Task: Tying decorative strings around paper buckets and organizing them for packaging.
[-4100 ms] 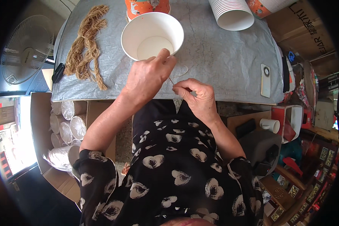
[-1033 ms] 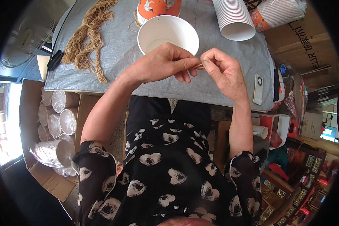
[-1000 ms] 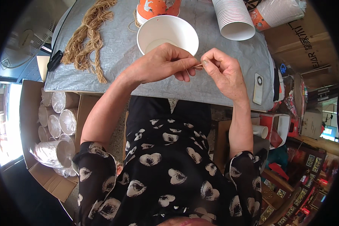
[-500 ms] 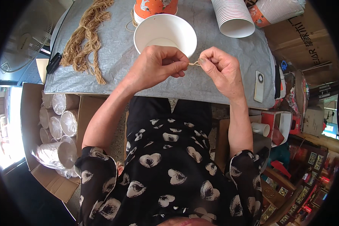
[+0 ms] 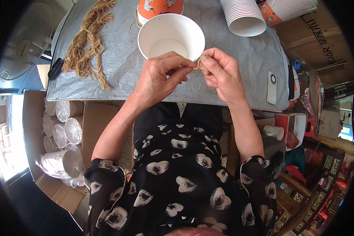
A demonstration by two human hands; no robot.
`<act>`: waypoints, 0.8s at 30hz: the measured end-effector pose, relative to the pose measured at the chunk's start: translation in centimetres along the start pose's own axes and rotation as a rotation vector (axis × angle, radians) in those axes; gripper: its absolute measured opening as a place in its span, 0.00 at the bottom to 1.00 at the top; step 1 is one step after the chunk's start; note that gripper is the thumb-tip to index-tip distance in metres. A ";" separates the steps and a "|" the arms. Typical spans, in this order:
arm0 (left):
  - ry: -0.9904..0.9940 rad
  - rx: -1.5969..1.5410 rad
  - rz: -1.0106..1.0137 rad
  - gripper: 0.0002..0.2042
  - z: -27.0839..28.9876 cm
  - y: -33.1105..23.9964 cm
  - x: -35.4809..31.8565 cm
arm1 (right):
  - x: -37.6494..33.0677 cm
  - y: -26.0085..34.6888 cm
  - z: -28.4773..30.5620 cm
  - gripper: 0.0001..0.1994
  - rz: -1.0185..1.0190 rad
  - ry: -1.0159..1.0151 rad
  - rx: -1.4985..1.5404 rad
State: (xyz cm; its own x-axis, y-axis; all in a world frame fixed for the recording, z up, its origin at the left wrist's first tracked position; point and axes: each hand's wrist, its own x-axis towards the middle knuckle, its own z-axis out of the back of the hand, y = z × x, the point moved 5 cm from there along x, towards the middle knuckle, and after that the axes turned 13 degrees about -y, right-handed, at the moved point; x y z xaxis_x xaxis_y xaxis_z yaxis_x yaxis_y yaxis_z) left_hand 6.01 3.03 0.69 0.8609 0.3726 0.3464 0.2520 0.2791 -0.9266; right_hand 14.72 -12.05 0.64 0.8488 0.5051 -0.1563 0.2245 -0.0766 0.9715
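Note:
Both hands meet just in front of a white paper bucket (image 5: 171, 29) on the table. A short piece of tan twine (image 5: 199, 67) runs between my fingertips, bent into what looks like a small loop. My left hand (image 5: 161, 74) pinches one part of it between thumb and forefinger. Pinching the other part, my right hand (image 5: 223, 74) is closed with its thumb uppermost. Behind the white bucket stands an orange patterned bucket (image 5: 160, 7), with a strand of twine beside it. A loose bundle of tan twine (image 5: 86, 43) lies on the left of the table.
A stack of white paper buckets (image 5: 243, 17) lies at the back right, near a wrapped stack (image 5: 288, 11). A phone (image 5: 271, 87) rests by the right edge, a black-handled object (image 5: 56, 69) by the left. Below left, a cardboard box (image 5: 34, 133) holds wrapped cups.
My right hand has moved left and a little up, closer to the left hand. The twine between them has gone from nearly straight to a bent loop.

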 end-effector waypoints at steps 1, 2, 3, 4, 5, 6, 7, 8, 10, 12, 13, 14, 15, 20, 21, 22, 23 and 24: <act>-0.018 0.003 -0.043 0.04 0.1 -0.1 0.0 | 0.0 0.0 0.0 0.08 0.000 0.000 -0.001; -0.018 0.002 -0.043 0.04 0.1 -0.2 -0.1 | 0.0 -0.1 0.0 0.08 -0.021 0.004 0.039; -0.026 0.030 -0.079 0.04 0.1 -0.4 0.0 | 0.0 -0.2 -0.1 0.07 -0.041 0.008 0.079; -0.034 0.058 -0.114 0.04 0.1 -0.6 0.0 | 0.0 -0.3 -0.1 0.07 -0.040 0.008 0.079; -0.035 0.058 -0.115 0.04 0.1 -0.7 -0.1 | 0.1 -0.6 -0.1 0.07 -0.082 -0.004 0.101; -0.049 0.068 -0.090 0.05 0.1 -0.6 -0.2 | 0.1 -0.9 -0.1 0.07 -0.124 -0.017 0.123; -0.064 0.078 -0.065 0.06 0.2 -0.5 -0.2 | 0.1 -1.0 -0.1 0.07 -0.123 -0.017 0.124; -0.064 0.078 -0.066 0.06 0.1 -0.5 -0.3 | 0.0 -1.1 -0.3 0.08 -0.139 -0.009 0.162; -0.129 0.075 -0.072 0.07 0.2 -0.7 -0.4 | 0.0 -1.3 -0.5 0.08 -0.157 0.001 0.201; -0.139 0.095 -0.097 0.08 0.2 -0.9 -0.5 | -0.1 -1.3 -0.6 0.07 -0.135 -0.022 0.142; -0.147 0.115 -0.122 0.09 0.2 -1.0 -0.6 | 0.0 -1.4 -0.6 0.07 -0.135 -0.021 0.141; -0.149 0.115 -0.122 0.09 0.1 -1.0 -0.6 | 0.0 -1.4 -0.6 0.07 -0.113 -0.018 0.120; -0.158 0.124 -0.143 0.08 0.1 -1.0 -0.7 | 0.0 -1.3 -0.7 0.07 -0.091 -0.014 0.100; -0.163 0.178 -0.201 0.06 0.3 -0.9 -0.7 | 0.0 -0.8 -0.9 0.08 -0.071 -0.056 0.003; -0.172 0.185 -0.234 0.06 0.3 -1.0 -0.7 | 0.0 -0.8 -0.8 0.08 -0.071 -0.058 -0.006; -0.181 0.192 -0.267 0.05 0.3 -1.1 -0.7 | 0.0 -0.9 -0.7 0.08 -0.071 -0.057 -0.007; -0.182 0.193 -0.266 0.05 0.4 -1.2 -0.6 | 0.1 -0.9 -0.6 0.08 -0.076 -0.052 -0.013; -0.172 0.185 -0.222 0.05 0.5 -1.1 -0.5 | 0.1 -1.0 -0.6 0.08 -0.080 -0.048 -0.020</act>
State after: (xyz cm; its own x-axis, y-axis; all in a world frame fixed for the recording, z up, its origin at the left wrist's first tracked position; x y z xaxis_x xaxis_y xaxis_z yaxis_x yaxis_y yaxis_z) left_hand 5.14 2.96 1.59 0.7027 0.4242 0.5711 0.3271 0.5202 -0.7889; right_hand 14.27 -11.45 -0.23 0.8507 0.4667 -0.2419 0.2838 -0.0205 0.9587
